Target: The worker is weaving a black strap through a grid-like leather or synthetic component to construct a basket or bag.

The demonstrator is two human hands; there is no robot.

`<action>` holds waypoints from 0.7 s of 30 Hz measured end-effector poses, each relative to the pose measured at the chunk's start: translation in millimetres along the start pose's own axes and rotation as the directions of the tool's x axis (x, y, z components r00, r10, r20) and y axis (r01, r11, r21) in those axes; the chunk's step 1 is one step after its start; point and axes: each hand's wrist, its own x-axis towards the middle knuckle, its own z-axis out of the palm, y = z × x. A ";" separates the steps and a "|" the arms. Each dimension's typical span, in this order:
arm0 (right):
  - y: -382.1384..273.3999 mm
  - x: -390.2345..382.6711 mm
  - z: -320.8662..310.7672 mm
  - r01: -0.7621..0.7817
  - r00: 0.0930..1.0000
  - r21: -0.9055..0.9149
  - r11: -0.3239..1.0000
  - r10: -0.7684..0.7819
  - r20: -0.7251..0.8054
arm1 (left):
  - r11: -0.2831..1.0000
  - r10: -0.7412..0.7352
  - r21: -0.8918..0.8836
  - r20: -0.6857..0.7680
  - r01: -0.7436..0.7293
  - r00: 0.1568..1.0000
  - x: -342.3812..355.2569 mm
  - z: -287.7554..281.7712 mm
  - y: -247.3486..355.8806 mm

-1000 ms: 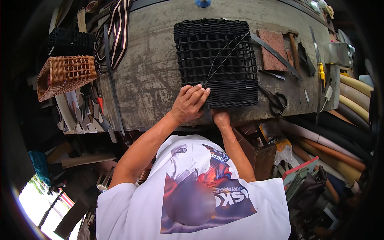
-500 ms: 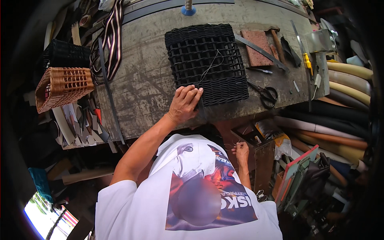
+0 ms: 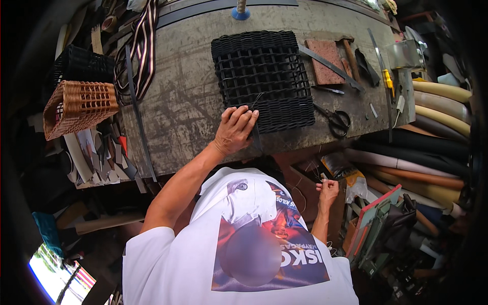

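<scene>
A black woven basket (image 3: 284,113) with an open lattice middle lies on the workbench. My left hand (image 3: 237,129) is closed over its near edge, toward the left corner, fingertips on the weave. A dark strip (image 3: 257,139) hangs at the bench edge beside those fingers. Just past the fingertips, a short loop of thin cord (image 3: 258,98) rises from the weave. Off the bench's near edge, to the right, my right hand (image 3: 328,190) pinches thin pale thread, with a small light piece showing at the fingertips. Slack thread (image 3: 303,200) curves below the bench edge.
Scissors (image 3: 338,122), a metal ruler (image 3: 330,67), a reddish block (image 3: 324,60), a hammer (image 3: 351,58) and a yellow-handled tool (image 3: 389,80) lie to the right. A brown woven basket (image 3: 86,104) sits left. Rolled material (image 3: 441,114) is stacked at the far right.
My right hand has moved right and slightly up, away from my body. The cord loop over the basket's lattice has shrunk to a short piece near my left fingertips. My left hand stays in place.
</scene>
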 end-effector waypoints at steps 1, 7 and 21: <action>-12.8 -3.4 7.1 0.049 0.998 -0.103 0.993 -0.046 0.039 | 1.000 0.018 0.015 0.004 -0.018 1.000 0.0 -0.4 -0.4; -112.9 -32.4 82.5 0.563 0.789 -0.188 0.805 -0.455 0.413 | 1.000 0.021 0.017 0.019 -0.022 1.000 2.1 -0.8 -1.2; -273.7 -31.5 237.4 0.534 0.504 0.096 0.840 -0.407 0.762 | 0.999 0.011 0.045 -0.013 -0.011 1.000 -1.2 -1.3 1.9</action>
